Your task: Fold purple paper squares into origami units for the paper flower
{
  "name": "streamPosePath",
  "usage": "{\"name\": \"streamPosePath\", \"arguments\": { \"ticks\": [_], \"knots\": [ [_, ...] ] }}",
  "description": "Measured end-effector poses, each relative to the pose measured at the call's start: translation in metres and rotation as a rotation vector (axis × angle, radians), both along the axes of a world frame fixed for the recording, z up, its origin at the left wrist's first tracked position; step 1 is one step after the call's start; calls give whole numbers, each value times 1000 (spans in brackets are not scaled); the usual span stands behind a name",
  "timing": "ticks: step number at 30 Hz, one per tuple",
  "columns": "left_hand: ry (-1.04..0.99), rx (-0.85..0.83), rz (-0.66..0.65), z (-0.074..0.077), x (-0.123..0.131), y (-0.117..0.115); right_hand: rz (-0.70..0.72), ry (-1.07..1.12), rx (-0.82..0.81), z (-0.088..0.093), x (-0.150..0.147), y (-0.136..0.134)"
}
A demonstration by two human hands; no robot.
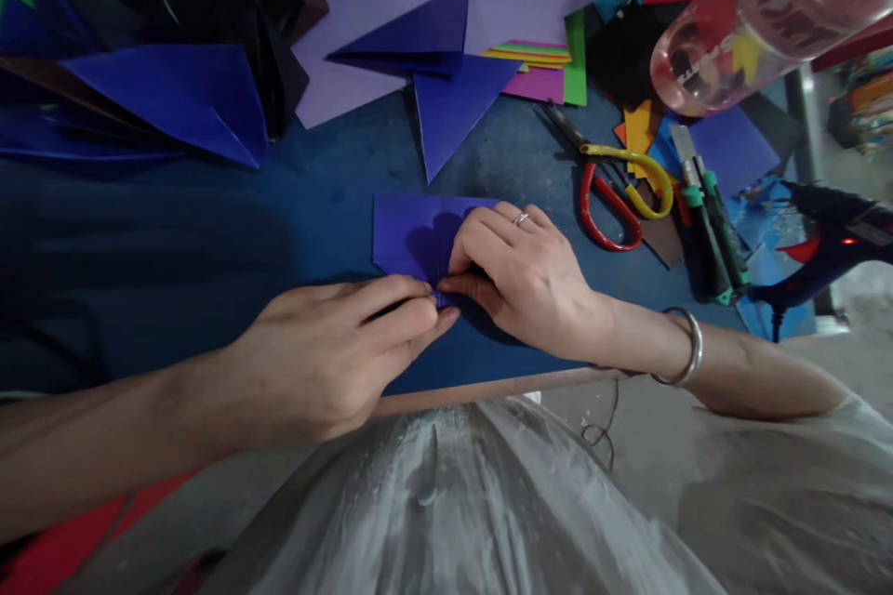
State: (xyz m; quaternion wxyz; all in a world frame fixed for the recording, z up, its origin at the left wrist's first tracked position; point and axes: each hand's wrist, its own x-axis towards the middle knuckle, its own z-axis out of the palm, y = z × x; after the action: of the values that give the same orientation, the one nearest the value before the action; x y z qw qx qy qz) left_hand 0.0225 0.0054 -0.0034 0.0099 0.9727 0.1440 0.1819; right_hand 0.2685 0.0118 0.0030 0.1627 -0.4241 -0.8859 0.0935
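Your left grip [341, 349] and right grip [534, 270] are pinching the near edge of the purple paper [405, 231], which is lying on the desk [313, 223]. Beyond it, a folded triangle [446, 116] is resting; to the right, scissors [610, 152] are lying with handles spread.

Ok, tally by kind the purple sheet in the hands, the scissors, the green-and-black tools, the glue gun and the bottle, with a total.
Held purple sheet: 1
Scissors: 1
Green-and-black tools: 2
Glue gun: 1
Bottle: 1
Total: 6
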Motion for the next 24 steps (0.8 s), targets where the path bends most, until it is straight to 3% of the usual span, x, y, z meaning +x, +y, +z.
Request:
{"name": "streamPosePath", "arguments": {
  "ticks": [4, 11, 24],
  "knots": [
    [-13, -89, 22, -1, 2, 2, -1, -3, -9, -1, 2, 1],
    [-109, -399, 35, 0, 4, 11, -14, 1, -34, -3, 7, 3],
    [-79, -321, 59, 0, 3, 9, -42, 70, -95, 0, 7, -1]
  ]
}}
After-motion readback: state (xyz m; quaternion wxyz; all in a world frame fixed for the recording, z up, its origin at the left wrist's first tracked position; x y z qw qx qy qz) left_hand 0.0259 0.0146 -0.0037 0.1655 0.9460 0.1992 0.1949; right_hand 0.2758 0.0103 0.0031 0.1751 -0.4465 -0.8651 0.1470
